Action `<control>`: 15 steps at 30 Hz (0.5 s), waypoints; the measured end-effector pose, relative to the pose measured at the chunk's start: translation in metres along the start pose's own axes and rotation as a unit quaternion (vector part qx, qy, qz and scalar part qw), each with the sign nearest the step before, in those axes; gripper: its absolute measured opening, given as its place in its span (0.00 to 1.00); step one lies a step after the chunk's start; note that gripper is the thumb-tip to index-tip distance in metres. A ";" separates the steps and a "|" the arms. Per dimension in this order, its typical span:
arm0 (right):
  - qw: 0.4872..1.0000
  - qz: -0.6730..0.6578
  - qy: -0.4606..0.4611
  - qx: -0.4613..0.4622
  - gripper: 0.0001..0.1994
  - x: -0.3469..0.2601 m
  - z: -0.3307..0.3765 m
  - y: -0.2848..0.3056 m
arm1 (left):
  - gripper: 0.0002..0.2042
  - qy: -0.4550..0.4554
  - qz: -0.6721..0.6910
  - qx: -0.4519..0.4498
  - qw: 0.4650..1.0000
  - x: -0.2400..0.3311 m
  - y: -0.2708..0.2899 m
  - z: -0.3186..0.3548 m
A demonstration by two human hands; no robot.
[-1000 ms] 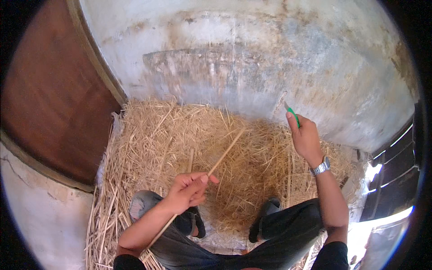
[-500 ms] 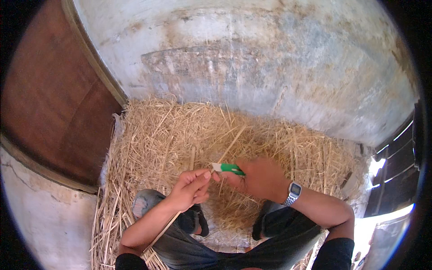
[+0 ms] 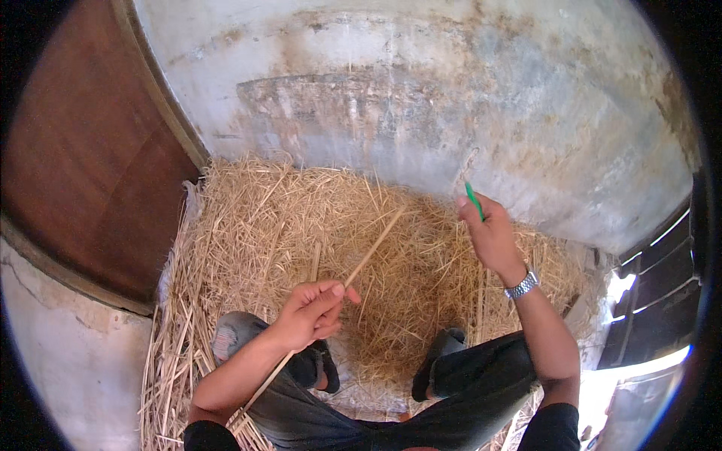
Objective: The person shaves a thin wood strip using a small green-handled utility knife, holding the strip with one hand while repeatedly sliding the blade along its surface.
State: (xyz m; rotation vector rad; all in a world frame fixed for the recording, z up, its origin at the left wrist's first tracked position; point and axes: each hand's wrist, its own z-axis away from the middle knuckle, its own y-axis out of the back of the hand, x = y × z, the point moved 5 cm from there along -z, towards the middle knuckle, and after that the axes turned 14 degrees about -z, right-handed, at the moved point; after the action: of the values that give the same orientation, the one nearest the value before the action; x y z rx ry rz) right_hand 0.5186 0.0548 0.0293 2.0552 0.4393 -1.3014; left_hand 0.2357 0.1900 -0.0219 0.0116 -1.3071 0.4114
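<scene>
A long, thin, pale strip, which looks like bamboo, is pinched between the thumb and fingers of my left hand. Its far end slants up to the right over the litter, and its near end runs back under my left forearm. Up and to the right, close to the wall's foot, my right hand is closed round a green-handled cutter knife. The knife is apart from the strip. Seen nearly edge-on, its blade is hard to make out against the wall.
Straw-like shavings cover the floor between my feet and the stained wall. Longer strips lie at the left. A brown door-like panel stands far left, dark slats at the right. My knees are spread below my hands.
My right hand has moved the knife off the strip, up and away to the right. My left hand keeps its grip and has shifted only slightly left.
</scene>
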 end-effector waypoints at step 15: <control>0.961 -0.164 -0.066 -0.213 0.10 -0.035 0.046 -0.078 | 0.16 -0.038 -0.008 -0.039 0.998 0.003 -0.020 -0.009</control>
State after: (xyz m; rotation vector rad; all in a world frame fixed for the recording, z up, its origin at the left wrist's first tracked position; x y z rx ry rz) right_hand 0.4264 0.0827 0.0197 1.5691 0.9429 -1.3775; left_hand 0.2505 0.1741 -0.0171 -0.0279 -1.3973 0.3501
